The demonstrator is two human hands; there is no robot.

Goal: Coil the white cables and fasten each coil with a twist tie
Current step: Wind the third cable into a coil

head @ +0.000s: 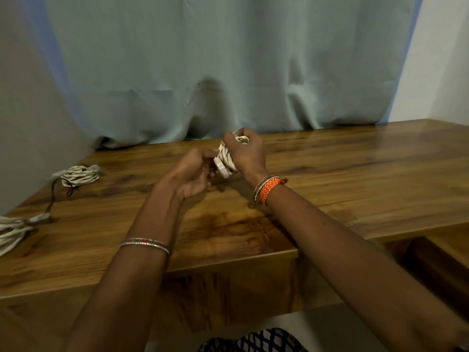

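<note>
My right hand (247, 152) grips a coiled white cable (227, 158) and holds it upright above the middle of the wooden table (342, 179). A white plug (221, 168) sticks out at the coil's lower left. My left hand (194, 175) is curled beside the coil, its fingertips at the plug; what they pinch is hidden. A second coiled white cable (80, 176) lies at the table's far left with a dark tie (69, 190) trailing from it. A third white cable bundle (11, 231) lies at the left edge.
A pale green curtain (228, 72) hangs right behind the table's back edge. A grey wall (30, 118) closes the left side. The table's front edge steps back at the right, above a darker lower shelf (431, 265).
</note>
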